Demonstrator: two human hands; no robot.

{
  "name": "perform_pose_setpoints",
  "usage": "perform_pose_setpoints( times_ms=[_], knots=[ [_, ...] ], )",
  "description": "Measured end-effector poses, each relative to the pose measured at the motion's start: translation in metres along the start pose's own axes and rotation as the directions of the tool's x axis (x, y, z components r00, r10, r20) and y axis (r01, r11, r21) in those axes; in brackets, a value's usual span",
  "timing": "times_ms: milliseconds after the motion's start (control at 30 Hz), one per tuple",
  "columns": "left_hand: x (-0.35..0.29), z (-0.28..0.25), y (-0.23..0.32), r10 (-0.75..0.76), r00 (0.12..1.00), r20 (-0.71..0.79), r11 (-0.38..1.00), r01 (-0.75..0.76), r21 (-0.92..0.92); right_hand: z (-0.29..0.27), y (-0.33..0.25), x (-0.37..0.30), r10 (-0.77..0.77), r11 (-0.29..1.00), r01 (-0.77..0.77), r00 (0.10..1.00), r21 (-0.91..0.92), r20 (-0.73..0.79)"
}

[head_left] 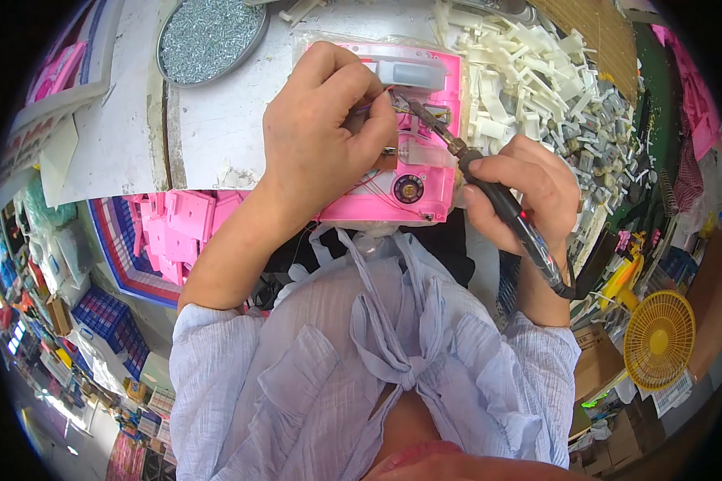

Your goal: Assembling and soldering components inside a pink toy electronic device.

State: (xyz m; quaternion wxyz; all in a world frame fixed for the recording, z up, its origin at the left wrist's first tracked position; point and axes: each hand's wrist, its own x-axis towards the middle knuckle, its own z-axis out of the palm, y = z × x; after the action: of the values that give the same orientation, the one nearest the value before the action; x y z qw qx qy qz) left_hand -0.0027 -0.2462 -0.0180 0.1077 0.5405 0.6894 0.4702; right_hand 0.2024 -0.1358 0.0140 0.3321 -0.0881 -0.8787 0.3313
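Note:
A pink plastic casing (451, 84) lies open on the bench in front of me. Inside it are a round black speaker (408, 188), a pale grey box-shaped part (409, 74) and thin wires. My left hand (317, 124) reaches over the casing's left side, thumb and forefinger pinched on a thin wire (364, 107). My right hand (529, 188) grips the black handle of a soldering iron (499, 200). Its metal tip points up and left into the casing, close to my left fingertips. Those fingers partly cover the spot where the tip ends.
A round tray of small screws (208, 40) sits at the far left. White plastic parts (521, 72) and grey metal-looking pieces (594, 128) are heaped on the right. Pink parts fill a blue basket (108, 232) at lower left. A yellow fan (658, 341) stands at lower right.

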Motion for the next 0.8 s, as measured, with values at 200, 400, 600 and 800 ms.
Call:
perform_pose_setpoints(
  times_ms=[200,400,600,800],
  knots=[
    [-0.0013,-0.0009,0.0020,-0.009,0.999,0.040,1.000,0.009,0.001,-0.0017,0.0009,-0.0006,0.010,0.999,-0.011,1.000,0.034,0.012],
    [-0.0005,0.0006,0.0001,0.014,1.000,-0.013,0.999,-0.014,0.040,-0.0072,0.0021,-0.0013,-0.014,1.000,0.012,0.996,0.017,0.088],
    [-0.0004,-0.0010,0.0013,0.031,0.999,-0.008,0.999,-0.030,0.044,-0.0076,0.0038,-0.0016,-0.020,1.000,0.020,0.996,0.001,0.082],
    [-0.0007,-0.0014,0.0019,0.014,1.000,-0.019,1.000,-0.014,0.019,-0.0021,0.0022,0.0027,0.009,1.000,-0.008,0.999,-0.012,0.031]
  ],
)
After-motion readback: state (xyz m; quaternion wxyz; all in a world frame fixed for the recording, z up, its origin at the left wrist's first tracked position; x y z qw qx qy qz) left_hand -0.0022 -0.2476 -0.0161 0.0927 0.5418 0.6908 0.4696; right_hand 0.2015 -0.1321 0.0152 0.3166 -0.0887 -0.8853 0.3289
